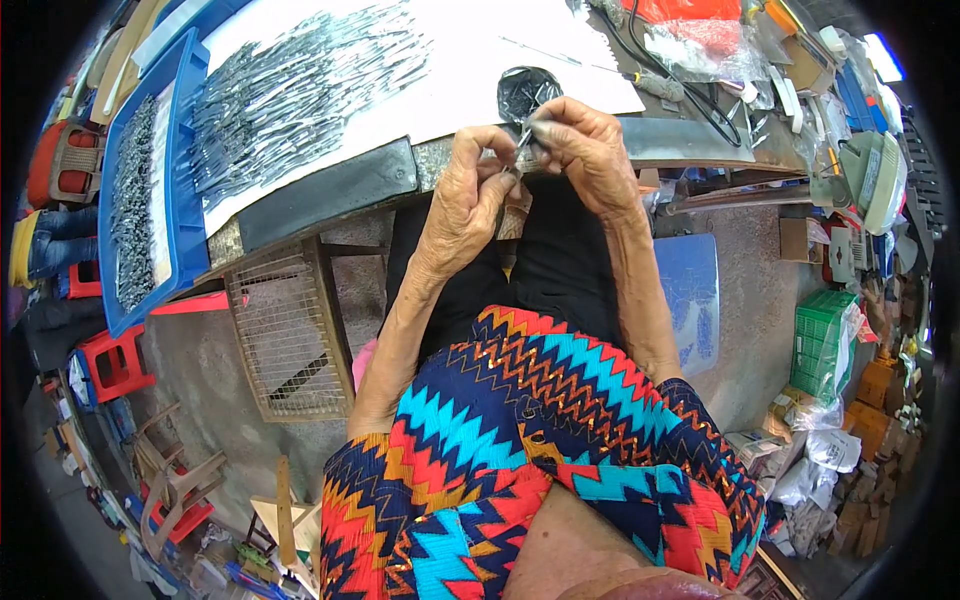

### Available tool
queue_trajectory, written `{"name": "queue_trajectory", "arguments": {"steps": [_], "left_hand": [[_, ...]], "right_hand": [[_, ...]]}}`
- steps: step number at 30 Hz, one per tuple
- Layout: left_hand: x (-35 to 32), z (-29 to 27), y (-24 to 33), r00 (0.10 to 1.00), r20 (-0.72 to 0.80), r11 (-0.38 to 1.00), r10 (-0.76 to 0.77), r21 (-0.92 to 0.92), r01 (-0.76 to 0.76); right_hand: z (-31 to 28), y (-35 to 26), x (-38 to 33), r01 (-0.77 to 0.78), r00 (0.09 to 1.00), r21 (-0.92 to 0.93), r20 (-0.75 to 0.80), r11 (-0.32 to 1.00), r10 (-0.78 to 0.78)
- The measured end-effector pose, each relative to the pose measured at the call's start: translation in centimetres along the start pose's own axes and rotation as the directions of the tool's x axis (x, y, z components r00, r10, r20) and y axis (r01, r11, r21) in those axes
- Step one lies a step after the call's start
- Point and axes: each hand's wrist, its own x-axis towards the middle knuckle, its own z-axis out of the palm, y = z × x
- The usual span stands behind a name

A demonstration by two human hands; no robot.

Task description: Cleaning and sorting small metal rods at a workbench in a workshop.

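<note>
Hands meet at the table edge, over the lap. The left hand (468, 190) and right hand (588, 150) both pinch one small metal piece (522, 150) between them, fingers curled tight around it. It is thin and gray, like the many metal pieces (300, 85) spread on the white sheet (470, 60) at 10 o'clock from the hands.

To do this well, I think the fingertips should hold the piece close to its ends and keep it steady, near the little bowl (528, 90) just at 12 o'clock.

The piece is mostly hidden by fingers, so its shape is hard to tell. What lies in the bowl is dark and unclear. The blue tray (185, 215) at 9 o'clock bends at the rim.
</note>
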Motion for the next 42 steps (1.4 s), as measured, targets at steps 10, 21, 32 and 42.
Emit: {"name": "queue_trajectory", "arguments": {"steps": [10,21,32,42], "left_hand": [[0.4,-1.2,0.1,0.984,-0.180,1.000,-0.010,-0.031,0.005],[-1.1,-2.5,1.1,0.971,-0.176,0.984,-0.163,0.036,0.172],[-0.9,-2.5,1.8,0.984,-0.164,0.994,-0.069,0.075,0.082],[-0.8,-1.7,1.6,0.989,-0.113,0.992,-0.099,0.072,0.107]], "right_hand": [[-1.6,0.0,3.8,0.285,0.905,-0.867,0.102,0.410,-0.413],[0.0,0.6,4.3,0.292,0.870,-0.956,0.274,-0.021,-0.411],[-0.1,-0.1,4.0,0.246,0.902,-0.968,0.248,-0.050,-0.355],[-1.0,0.9,4.3,0.227,0.901,-0.974,0.209,0.001,-0.379]]}}
